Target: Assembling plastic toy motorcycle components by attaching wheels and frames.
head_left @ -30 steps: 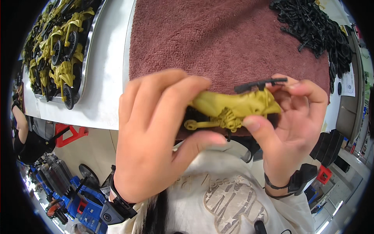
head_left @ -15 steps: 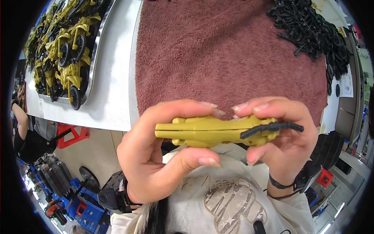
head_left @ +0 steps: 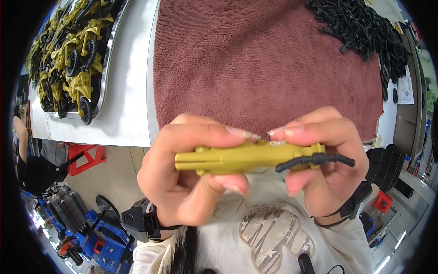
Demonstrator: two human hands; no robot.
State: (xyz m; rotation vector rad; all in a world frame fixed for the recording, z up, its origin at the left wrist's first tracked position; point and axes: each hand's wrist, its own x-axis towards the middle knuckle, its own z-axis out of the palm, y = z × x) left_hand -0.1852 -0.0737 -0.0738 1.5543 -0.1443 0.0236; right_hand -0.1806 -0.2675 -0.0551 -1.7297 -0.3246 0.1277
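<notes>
An olive-yellow toy motorcycle body [head_left: 248,157] is held crosswise between my two hands above the near edge of the towel. Black handlebars [head_left: 315,160] stick out at its right end. My left hand [head_left: 182,169] pinches the left half, fingers on the far side and thumb on the near side. Around the right end, my right hand [head_left: 324,160] grips the body, its thumb beneath the handlebars. A lengthwise groove shows at the body's left end. No wheels show on this piece, and its underside is hidden.
A brown-red towel [head_left: 260,68] covers the white table [head_left: 130,77]. At the left, a metal tray [head_left: 106,86] holds several yellow toy motorcycles [head_left: 82,86] with black wheels. Black plastic parts [head_left: 351,27] lie heaped at the far right. Beyond the table's left side are a red stool [head_left: 86,157] and another person's arm [head_left: 20,132].
Both hands still hold the motorcycle body. The fingers have drawn in along it, and the dark seam along its top shows less. The towel and tray sit slightly farther left in view.
</notes>
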